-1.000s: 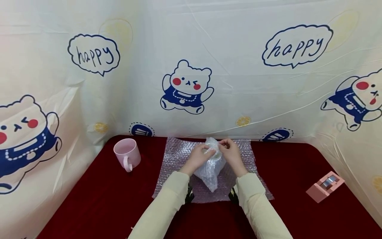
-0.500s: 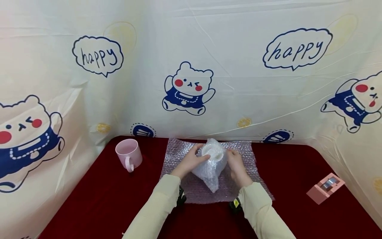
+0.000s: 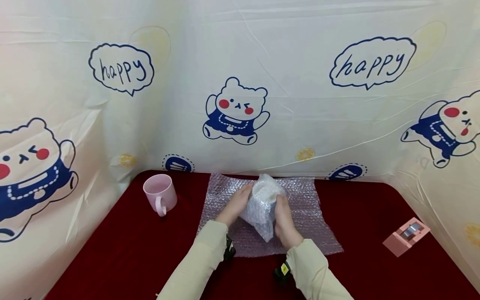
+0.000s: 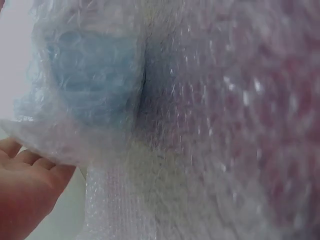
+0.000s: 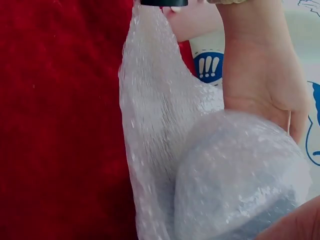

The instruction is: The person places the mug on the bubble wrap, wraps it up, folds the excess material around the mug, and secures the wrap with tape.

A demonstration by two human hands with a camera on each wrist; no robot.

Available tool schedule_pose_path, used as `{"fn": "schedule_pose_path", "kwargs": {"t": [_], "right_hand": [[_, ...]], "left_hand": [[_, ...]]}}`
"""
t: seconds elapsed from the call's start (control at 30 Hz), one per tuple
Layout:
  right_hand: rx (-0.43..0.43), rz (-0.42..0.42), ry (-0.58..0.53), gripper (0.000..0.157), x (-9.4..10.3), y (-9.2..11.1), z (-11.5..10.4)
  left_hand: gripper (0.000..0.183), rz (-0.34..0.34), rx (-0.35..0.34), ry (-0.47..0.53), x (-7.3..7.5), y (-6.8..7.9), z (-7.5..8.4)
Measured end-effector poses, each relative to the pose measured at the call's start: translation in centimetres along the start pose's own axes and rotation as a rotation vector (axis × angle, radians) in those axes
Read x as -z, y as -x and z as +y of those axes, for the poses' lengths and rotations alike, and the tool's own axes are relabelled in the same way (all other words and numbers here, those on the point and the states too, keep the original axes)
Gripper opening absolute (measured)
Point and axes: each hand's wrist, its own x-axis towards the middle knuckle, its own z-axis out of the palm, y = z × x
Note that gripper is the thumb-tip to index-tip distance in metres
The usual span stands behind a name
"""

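Note:
A bundle of clear bubble wrap [image 3: 262, 208] stands on the larger bubble wrap sheet [image 3: 307, 221] in the head view. Inside it a round, pale rim shows faintly near the top; in the left wrist view a blue-grey shape shows through the layers. The object's kind is hidden by the wrap. My left hand [image 3: 237, 204] holds the bundle's left side, its fingertips partly hidden behind it. From the right, my right hand [image 3: 285, 221] grips the bundle with fingers against its side. A pointed flap of wrap hangs toward me between the hands.
A pink mug [image 3: 160, 193] stands at the back left of the red cloth [image 3: 150, 258], its handle toward me. At the right lies a small pink box [image 3: 406, 236] with a window. A printed curtain [image 3: 300, 104] closes off the back and sides.
Both hands have left the top of the bundle, where they pinched the wrap, and moved down to its sides. The right hand has come lower and closer in. Mug and box stay put.

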Motion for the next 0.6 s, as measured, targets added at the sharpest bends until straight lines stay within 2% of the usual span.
{"fn": "schedule_pose_path", "kwargs": {"t": [0.17,0.33,0.6], "right_hand": [[-0.014,0.002,-0.032,0.063,-0.8,-0.2,0.5],[-0.016,0.024,-0.039,0.065,-1.6,-0.3,0.7],[-0.052,0.042,-0.016,0.07,-1.8,-0.6,0.3]], "left_hand": [[0.046,0.092,-0.033,-0.052,-0.6,-0.1,-0.1],[0.044,0.191,-0.012,-0.045,-1.1,-0.1,-0.1],[0.042,0.217,0.005,-0.018,-1.4,-0.2,-0.1]]}}
